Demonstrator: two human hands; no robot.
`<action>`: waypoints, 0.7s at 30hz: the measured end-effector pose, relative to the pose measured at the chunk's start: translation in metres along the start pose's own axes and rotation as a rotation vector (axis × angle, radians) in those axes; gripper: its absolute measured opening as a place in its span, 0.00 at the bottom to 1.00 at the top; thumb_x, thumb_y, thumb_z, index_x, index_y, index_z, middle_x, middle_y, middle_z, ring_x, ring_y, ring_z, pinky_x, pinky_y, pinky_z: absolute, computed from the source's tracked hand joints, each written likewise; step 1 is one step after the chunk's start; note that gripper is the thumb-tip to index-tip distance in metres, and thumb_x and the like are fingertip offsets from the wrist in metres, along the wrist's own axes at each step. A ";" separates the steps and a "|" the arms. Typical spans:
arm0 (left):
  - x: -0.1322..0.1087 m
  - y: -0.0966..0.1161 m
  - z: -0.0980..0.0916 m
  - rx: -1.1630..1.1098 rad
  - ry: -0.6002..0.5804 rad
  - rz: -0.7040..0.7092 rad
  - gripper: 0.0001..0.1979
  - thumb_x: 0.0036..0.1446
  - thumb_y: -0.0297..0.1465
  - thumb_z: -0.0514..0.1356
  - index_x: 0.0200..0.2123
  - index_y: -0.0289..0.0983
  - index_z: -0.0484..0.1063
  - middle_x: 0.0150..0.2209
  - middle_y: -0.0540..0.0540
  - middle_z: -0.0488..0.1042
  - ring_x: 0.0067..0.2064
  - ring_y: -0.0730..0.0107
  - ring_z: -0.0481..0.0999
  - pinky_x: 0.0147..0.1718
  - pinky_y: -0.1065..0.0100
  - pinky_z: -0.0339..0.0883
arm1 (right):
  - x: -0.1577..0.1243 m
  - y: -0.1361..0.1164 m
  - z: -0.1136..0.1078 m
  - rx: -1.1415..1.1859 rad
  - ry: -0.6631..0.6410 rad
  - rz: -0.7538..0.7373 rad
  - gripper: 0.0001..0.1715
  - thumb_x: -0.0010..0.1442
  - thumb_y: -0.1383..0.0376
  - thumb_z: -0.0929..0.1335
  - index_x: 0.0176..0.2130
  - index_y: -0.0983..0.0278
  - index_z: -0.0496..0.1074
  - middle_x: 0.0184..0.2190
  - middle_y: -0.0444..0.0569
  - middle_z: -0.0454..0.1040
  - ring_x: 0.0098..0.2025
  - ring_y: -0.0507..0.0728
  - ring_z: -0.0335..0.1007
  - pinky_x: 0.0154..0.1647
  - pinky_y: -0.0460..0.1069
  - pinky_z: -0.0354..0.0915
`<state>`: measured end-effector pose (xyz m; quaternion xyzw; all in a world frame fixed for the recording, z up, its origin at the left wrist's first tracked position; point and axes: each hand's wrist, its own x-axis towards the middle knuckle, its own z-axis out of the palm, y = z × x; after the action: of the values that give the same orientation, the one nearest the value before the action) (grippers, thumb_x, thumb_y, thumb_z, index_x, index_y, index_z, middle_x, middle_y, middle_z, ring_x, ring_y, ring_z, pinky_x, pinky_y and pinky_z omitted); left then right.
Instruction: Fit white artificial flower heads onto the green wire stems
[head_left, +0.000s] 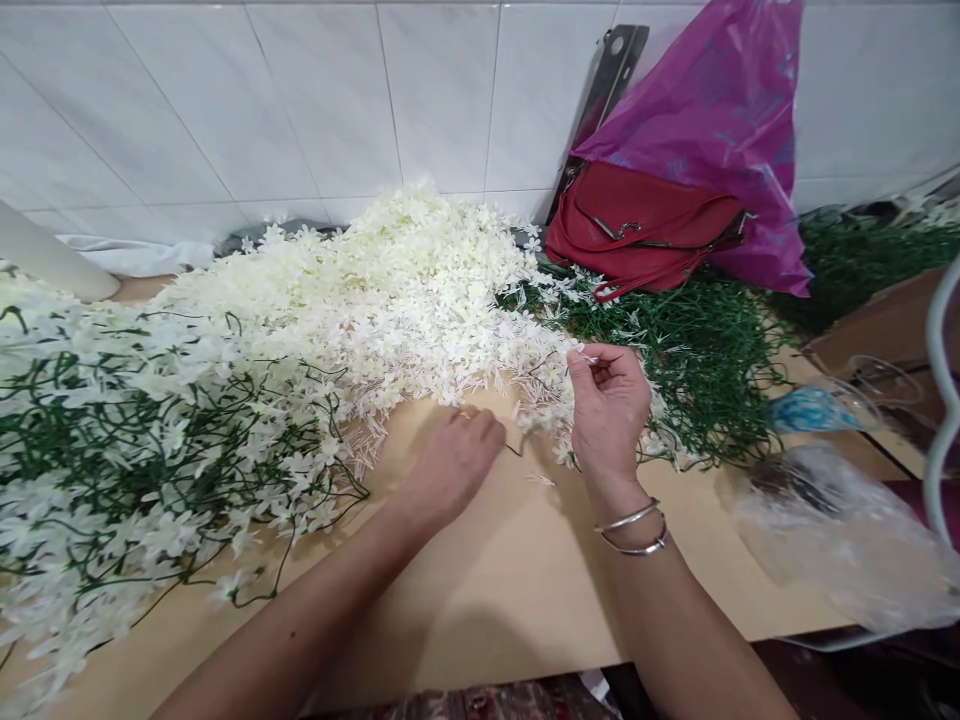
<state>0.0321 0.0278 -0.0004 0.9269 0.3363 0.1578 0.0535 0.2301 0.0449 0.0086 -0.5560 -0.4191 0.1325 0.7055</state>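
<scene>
My left hand [461, 460] is closed low over the table, its fingers curled round a green plastic stem [514, 450] whose end sticks out at the right. To the right and a little higher, my right hand [609, 400] pinches a small white artificial flower piece [589, 357] between thumb and fingertips. A large heap of loose white artificial blossoms [420, 270] lies just beyond both hands, with thin white stamens [367, 440] scattered along its near edge. Bare green stems [690, 350] are piled beside my right hand. On the left, white flowers sit on tangled green stems [150, 430].
A red handbag [645, 225] and a purple plastic bag [720, 120] rest at the back against the tiled wall [442, 90]. Clear plastic wrapping [832, 530] lies at the right edge of the table [502, 580]. A pale post [52, 250] stands at far left.
</scene>
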 end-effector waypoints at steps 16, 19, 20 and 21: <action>-0.033 -0.004 -0.029 -1.360 0.627 -0.757 0.15 0.52 0.39 0.74 0.38 0.36 0.80 0.36 0.47 0.80 0.35 0.70 0.80 0.38 0.68 0.72 | -0.049 -0.025 0.028 0.476 -0.541 0.486 0.18 0.52 0.54 0.80 0.34 0.57 0.73 0.48 0.47 0.78 0.42 0.56 0.74 0.49 0.55 0.71; -0.037 -0.001 -0.026 -1.324 0.637 -0.764 0.14 0.53 0.39 0.73 0.38 0.36 0.80 0.35 0.48 0.80 0.34 0.70 0.80 0.38 0.69 0.72 | -0.048 -0.033 0.025 0.567 -0.625 0.525 0.16 0.53 0.55 0.80 0.34 0.57 0.73 0.56 0.47 0.78 0.43 0.56 0.76 0.51 0.56 0.72; -0.039 -0.001 -0.025 -1.312 0.647 -0.775 0.14 0.53 0.39 0.73 0.38 0.36 0.79 0.35 0.48 0.80 0.34 0.71 0.80 0.38 0.69 0.72 | -0.048 -0.035 0.024 0.581 -0.653 0.527 0.15 0.54 0.56 0.80 0.33 0.57 0.74 0.55 0.47 0.78 0.43 0.56 0.76 0.51 0.56 0.72; -0.040 -0.001 -0.024 -1.299 0.659 -0.788 0.14 0.54 0.39 0.73 0.39 0.36 0.79 0.35 0.48 0.80 0.35 0.71 0.80 0.39 0.69 0.72 | -0.049 -0.036 0.024 0.586 -0.679 0.526 0.15 0.54 0.56 0.80 0.33 0.57 0.74 0.55 0.47 0.78 0.44 0.56 0.76 0.52 0.55 0.71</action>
<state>-0.0052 0.0025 0.0115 0.4317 0.4770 0.5540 0.5284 0.1726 0.0168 0.0200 -0.3474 -0.4158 0.5901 0.5985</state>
